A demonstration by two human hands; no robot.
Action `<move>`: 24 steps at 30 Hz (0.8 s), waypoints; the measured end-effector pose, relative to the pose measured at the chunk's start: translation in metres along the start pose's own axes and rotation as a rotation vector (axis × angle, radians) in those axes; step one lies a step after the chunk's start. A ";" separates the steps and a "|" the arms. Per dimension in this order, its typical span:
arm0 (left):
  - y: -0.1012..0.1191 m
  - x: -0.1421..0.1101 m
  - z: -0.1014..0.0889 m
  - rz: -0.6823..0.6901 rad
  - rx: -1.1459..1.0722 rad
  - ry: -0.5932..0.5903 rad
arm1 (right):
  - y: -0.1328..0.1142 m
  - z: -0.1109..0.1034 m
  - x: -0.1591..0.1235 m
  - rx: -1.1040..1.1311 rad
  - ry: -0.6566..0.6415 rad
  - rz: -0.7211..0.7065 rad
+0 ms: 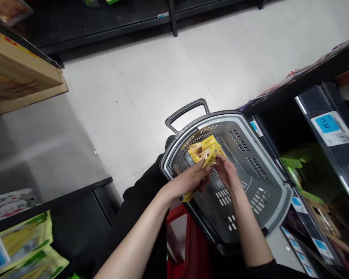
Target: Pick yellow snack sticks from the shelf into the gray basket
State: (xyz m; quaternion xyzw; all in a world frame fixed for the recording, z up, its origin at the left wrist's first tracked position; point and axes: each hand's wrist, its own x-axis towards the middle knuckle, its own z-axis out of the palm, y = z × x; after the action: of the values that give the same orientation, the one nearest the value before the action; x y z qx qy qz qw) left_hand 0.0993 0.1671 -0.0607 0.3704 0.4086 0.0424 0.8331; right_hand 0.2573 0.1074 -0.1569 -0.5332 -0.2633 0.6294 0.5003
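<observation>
A yellow snack packet [211,155] with a clear window is held over a grey shopping basket [241,155]. My left hand [196,176] is closed around the packet's lower end. My right hand [227,170] has its fingertips at the packet's right edge, pinching it. More yellow wrapping [202,146] shows just behind, and I cannot tell whether it is a second packet. Another yellow bit [187,197] sticks out below my left wrist. The basket has slotted walls, and its black handle [189,110] points away from me.
A red plastic stool or crate [189,240] stands below the basket. Shelves with price labels [333,128] run along the right. Black shelving [104,23] is at the back, a cardboard box [20,69] at the left, and green-yellow bags [26,240] at lower left. Pale tiled floor [148,81] lies between.
</observation>
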 end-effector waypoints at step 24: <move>0.003 0.001 -0.008 0.111 0.469 -0.159 | -0.044 0.020 -0.009 0.423 0.147 -0.105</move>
State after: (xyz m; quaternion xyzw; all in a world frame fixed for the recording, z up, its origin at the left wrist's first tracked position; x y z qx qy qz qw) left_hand 0.0943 0.1741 -0.0628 0.5776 0.3195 -0.0374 0.7502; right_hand 0.2533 0.1188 -0.1094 -0.4465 -0.1155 0.6030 0.6509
